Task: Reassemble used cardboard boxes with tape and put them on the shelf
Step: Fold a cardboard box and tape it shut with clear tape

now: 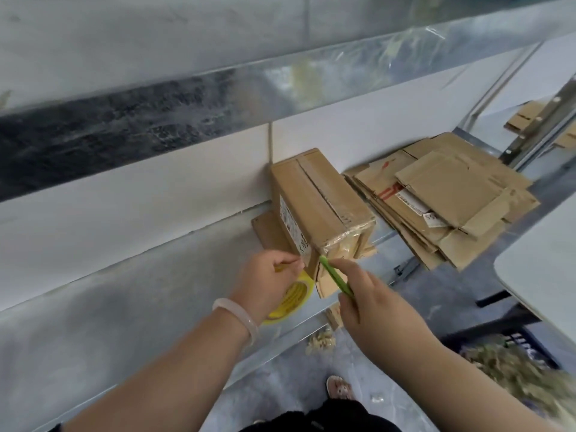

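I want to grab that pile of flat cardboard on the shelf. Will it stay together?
Probably not. The flattened boxes are stacked loose and askew, so they would likely slide apart. The stack overhangs the shelf edge, so a push may tip it off.

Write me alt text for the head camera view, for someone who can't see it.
Two bare hands work at the near end of an assembled cardboard box on a metal shelf: the left hand holds a yellow tape roll, the right hand a green cutter at the box's taped corner. A stack of flattened boxes lies to the right.
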